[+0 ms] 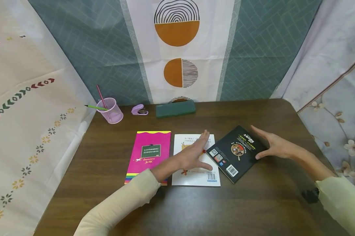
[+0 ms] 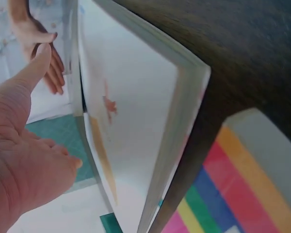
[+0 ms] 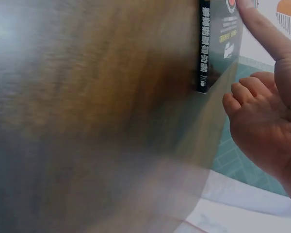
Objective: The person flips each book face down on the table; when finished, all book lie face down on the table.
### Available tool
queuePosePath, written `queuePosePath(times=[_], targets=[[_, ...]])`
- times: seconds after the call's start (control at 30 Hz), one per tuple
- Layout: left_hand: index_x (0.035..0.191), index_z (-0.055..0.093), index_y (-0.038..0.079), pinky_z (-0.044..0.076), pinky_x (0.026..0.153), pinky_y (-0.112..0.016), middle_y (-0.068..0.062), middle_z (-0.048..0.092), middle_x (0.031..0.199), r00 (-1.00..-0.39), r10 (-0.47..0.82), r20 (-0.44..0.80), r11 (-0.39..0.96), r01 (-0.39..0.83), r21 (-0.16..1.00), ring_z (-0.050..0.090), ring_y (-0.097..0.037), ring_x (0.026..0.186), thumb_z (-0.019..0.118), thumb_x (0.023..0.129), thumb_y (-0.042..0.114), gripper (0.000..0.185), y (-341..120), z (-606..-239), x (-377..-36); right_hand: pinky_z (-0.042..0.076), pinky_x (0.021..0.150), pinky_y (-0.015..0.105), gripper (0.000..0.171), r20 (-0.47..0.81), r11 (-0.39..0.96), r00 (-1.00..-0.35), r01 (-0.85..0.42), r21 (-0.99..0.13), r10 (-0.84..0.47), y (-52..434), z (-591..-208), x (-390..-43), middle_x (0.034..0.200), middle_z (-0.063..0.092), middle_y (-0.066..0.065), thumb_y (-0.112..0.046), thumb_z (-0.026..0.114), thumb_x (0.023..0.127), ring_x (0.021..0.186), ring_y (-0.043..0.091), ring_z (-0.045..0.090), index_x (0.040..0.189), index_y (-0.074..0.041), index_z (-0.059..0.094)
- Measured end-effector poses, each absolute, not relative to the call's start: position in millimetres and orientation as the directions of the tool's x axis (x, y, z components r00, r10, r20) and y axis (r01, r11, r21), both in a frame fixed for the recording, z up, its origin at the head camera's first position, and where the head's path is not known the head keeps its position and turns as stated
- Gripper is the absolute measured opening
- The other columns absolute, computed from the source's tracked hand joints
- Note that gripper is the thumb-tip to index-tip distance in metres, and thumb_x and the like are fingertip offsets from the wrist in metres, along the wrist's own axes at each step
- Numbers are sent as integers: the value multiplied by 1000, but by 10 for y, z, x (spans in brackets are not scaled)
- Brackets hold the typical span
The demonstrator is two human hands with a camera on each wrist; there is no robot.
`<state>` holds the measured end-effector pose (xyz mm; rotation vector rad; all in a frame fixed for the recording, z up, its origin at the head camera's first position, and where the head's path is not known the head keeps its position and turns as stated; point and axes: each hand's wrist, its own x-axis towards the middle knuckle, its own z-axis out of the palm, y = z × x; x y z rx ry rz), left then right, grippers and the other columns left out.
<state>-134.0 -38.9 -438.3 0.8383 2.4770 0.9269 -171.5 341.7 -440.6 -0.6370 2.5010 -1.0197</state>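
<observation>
Three books lie side by side on the brown table [image 1: 195, 209]: a pink book [image 1: 152, 154], a white book [image 1: 195, 175] and a black book [image 1: 234, 154] turned at an angle. My left hand [image 1: 198, 152] hovers flat over the white book [image 2: 136, 121], fingers straight; whether it touches is unclear. My right hand [image 1: 266, 144] is at the black book's right edge, fingers straight and thumb low beside the cover. In the right wrist view a fingertip of my right hand [image 3: 262, 116] touches the black book [image 3: 223, 43].
At the back stand a pink pen cup [image 1: 110, 110] with pens, a purple stapler [image 1: 139, 109] and a dark green case [image 1: 175, 108]. Patterned cloths hang close on the left, back and right. A small black object [image 1: 310, 195] sits near the table's right edge.
</observation>
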Motion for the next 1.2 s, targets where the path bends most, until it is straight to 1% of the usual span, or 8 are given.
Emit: queuePosePath(times=[0.1, 0.17, 0.3, 0.33, 0.4, 0.97, 1.1, 1.2], targets=[[171, -2, 8, 16, 129, -33, -9, -6, 179, -727, 675, -128, 596, 434, 675, -3, -15, 163, 93, 84, 36, 132, -352, -4420, -1364, 31, 121, 35, 121, -139, 677, -848, -298, -673, -511, 3447, -4429, -1675, 167, 24, 35, -22, 97, 77, 151, 58, 27, 166, 5, 20], [170, -2, 6, 14, 129, -32, -10, -5, 179, -709, 691, -139, 600, 455, 658, -2, -16, 163, 91, 86, 37, 129, -327, -4442, -1376, 31, 118, 24, 117, -118, 688, -857, -312, -655, -502, 3458, -4443, -1651, 165, 29, 36, -22, 97, 77, 150, 57, 31, 165, 6, 26], [171, 3, 8, 13, 129, -30, -7, -2, 179, -684, 712, -160, 612, 492, 619, 2, -16, 163, 85, 92, 38, 118, -292, -4483, -1397, 43, 116, 48, 105, -83, 690, -867, -329, -645, -491, 3453, -4477, -1611, 158, 39, 38, -16, 95, 79, 142, 59, 43, 160, 10, 33], [171, 5, 8, 13, 129, -30, -6, 0, 179, -678, 717, -159, 613, 505, 608, 3, -16, 163, 83, 94, 37, 114, -286, -4491, -1402, 45, 115, 46, 102, -74, 687, -870, -330, -647, -488, 3449, -4486, -1602, 157, 41, 37, -14, 94, 80, 140, 58, 46, 160, 10, 35], [171, 8, 8, 14, 128, -29, -5, 3, 179, -669, 726, -158, 617, 532, 580, 6, -16, 163, 79, 98, 35, 106, -275, -4503, -1410, 45, 106, 65, 98, -64, 685, -875, -329, -650, -481, 3446, -4506, -1589, 155, 43, 37, -10, 93, 81, 136, 59, 50, 158, 11, 36], [171, 19, 10, 19, 127, -29, -4, 16, 177, -640, 751, -160, 633, 630, 451, 16, -17, 162, 62, 109, 32, 78, -237, -4548, -1423, 45, 106, 58, 93, -96, 677, -872, -298, -673, -480, 3534, -4553, -1531, 158, 42, 34, -3, 92, 79, 141, 55, 46, 158, 7, 43], [170, 21, 12, 23, 127, -30, -2, 19, 177, -645, 750, -146, 638, 647, 417, 17, -15, 161, 60, 110, 33, 74, -233, -4569, -1417, 52, 106, 31, 92, -95, 675, -875, -293, -678, -475, 3538, -4563, -1525, 158, 42, 35, -3, 92, 79, 141, 54, 46, 157, 7, 44], [170, 24, 13, 27, 126, -32, -1, 21, 176, -648, 749, -142, 645, 662, 382, 19, -14, 161, 59, 110, 34, 72, -226, -4569, -1401, 47, 101, 12, 91, -86, 676, -879, -294, -676, -468, 3535, -4570, -1520, 156, 45, 34, -3, 93, 79, 140, 53, 48, 156, 7, 46]])
